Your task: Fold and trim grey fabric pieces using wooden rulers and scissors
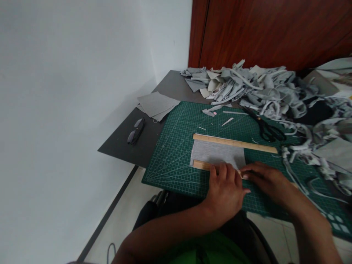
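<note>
A grey fabric piece (217,151) lies flat on the green cutting mat (170,154). Along its near edge runs one wooden ruler (201,165), partly covered by my hands. My left hand (225,190) bears down on this ruler, fingers bent over it and close together. Beside it, my right hand (265,179) has its thumb and fingertips brought together near the fabric's near right corner. What sits between those fingertips is too small to make out. A second wooden ruler (233,142) lies across the fabric's far edge and sticks out to the right.
Black scissors (265,128) rest on the mat's far right, with thin fabric strips (227,121) nearby. Grey scraps (247,84) are heaped at the back and right. Glasses (136,131) and stacked fabric pieces (158,103) lie on the dark table (121,146) at left, beside a white wall.
</note>
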The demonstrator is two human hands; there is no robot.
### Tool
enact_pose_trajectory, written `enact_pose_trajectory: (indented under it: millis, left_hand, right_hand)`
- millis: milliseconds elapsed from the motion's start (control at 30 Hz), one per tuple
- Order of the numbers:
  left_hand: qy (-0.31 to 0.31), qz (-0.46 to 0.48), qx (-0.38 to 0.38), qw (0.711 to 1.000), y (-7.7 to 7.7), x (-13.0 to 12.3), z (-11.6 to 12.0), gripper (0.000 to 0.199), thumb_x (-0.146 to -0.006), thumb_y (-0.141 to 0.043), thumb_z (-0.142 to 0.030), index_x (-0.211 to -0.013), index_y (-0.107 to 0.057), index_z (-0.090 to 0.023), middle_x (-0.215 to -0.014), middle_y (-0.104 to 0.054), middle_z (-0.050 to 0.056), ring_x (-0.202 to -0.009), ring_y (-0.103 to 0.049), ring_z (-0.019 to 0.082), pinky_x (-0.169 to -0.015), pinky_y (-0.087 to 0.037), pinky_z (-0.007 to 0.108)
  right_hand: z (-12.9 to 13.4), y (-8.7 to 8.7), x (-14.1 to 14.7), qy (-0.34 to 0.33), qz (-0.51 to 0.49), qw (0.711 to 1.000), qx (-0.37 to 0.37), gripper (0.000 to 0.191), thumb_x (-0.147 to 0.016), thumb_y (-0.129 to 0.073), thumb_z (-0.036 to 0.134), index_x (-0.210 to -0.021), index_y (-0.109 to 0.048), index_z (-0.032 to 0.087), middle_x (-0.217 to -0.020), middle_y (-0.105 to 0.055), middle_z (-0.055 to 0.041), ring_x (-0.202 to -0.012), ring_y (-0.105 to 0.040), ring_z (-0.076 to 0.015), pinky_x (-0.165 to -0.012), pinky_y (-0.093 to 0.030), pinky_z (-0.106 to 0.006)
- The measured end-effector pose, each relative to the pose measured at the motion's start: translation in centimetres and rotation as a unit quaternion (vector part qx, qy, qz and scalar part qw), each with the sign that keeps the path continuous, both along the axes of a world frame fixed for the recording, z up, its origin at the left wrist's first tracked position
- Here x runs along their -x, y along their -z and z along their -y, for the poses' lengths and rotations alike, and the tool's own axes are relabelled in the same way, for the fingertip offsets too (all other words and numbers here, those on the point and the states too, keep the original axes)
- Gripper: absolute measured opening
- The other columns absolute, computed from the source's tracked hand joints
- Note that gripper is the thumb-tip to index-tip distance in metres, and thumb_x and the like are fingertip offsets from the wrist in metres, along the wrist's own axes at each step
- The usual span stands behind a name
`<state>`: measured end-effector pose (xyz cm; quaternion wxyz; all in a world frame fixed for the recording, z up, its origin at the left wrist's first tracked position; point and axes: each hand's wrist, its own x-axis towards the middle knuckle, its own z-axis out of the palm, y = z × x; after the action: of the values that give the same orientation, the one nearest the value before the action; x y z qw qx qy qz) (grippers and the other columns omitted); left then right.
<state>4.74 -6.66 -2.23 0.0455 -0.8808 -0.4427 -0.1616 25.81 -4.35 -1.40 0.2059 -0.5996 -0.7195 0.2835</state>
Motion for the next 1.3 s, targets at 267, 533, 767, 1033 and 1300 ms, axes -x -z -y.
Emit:
enact_pose_trajectory:
  millis: [267, 533, 767, 1033, 1300]
  left_hand:
    - [-0.005, -0.003, 0.018, 1.000, 0.0, -0.3, 0.3, 0.066, -0.105, -0.042, -0.060, -0.139, -0.062, -0.007, -0.142, -0.062, 0.021, -0.134, -0.050, 0.041, -0.113, -0.038, 0.066]
    - [-0.017, -0.001, -0.004, 1.000, 0.4, -0.3, 0.3, 0.072, -0.107, -0.031, -0.062, -0.138, -0.062, -0.005, -0.140, -0.063, 0.021, -0.133, -0.051, 0.041, -0.114, -0.037, 0.068]
    - [-0.016, 0.012, 0.010, 1.000, 0.2, -0.2, 0.1, 0.066, -0.105, -0.039, -0.059, -0.144, -0.057, -0.008, -0.144, -0.060, 0.021, -0.133, -0.053, 0.041, -0.113, -0.039, 0.064]
    - [-0.009, 0.010, 0.020, 1.000, 0.5, -0.4, -0.3, 0.067, -0.103, -0.044, -0.062, -0.137, -0.060, -0.007, -0.145, -0.059, 0.023, -0.134, -0.053, 0.041, -0.115, -0.039, 0.063]
    - [-0.007, 0.014, 0.023, 1.000, 0.5, -0.3, -0.4, 0.069, -0.104, -0.041, -0.061, -0.140, -0.058, -0.005, -0.146, -0.058, 0.023, -0.137, -0.051, 0.040, -0.119, -0.036, 0.062]
  right_hand:
    - [0.3, 0.2, -0.7, -0.027, 0.036, 0.998, -0.034, 0.028, -0.097, -0.056, 0.040, -0.105, -0.080, 0.028, -0.095, -0.074, -0.0069, -0.090, -0.073, -0.0267, -0.086, -0.057, -0.040]
    - [0.6, 1.0, -3.2, -0.029, 0.063, 0.997, -0.039, 0.038, -0.095, -0.063, 0.056, -0.114, -0.079, 0.028, -0.093, -0.071, -0.0074, -0.081, -0.072, -0.0266, -0.076, -0.060, -0.040]
    - [1.2, 0.4, -4.3, -0.015, 0.090, 0.995, -0.037, 0.036, -0.095, -0.064, 0.051, -0.118, -0.078, 0.026, -0.097, -0.070, -0.0080, -0.086, -0.073, -0.0267, -0.080, -0.060, -0.041]
    - [1.0, 0.2, -3.8, -0.033, 0.102, 0.994, -0.033, 0.028, -0.100, -0.057, 0.041, -0.116, -0.077, 0.030, -0.098, -0.069, -0.0061, -0.088, -0.071, -0.0246, -0.082, -0.059, -0.039]
    - [1.3, -0.5, -2.7, -0.027, 0.088, 0.995, -0.027, 0.033, -0.102, -0.054, 0.036, -0.132, -0.067, 0.030, -0.118, -0.069, -0.0078, -0.109, -0.069, -0.0268, -0.100, -0.054, -0.046]
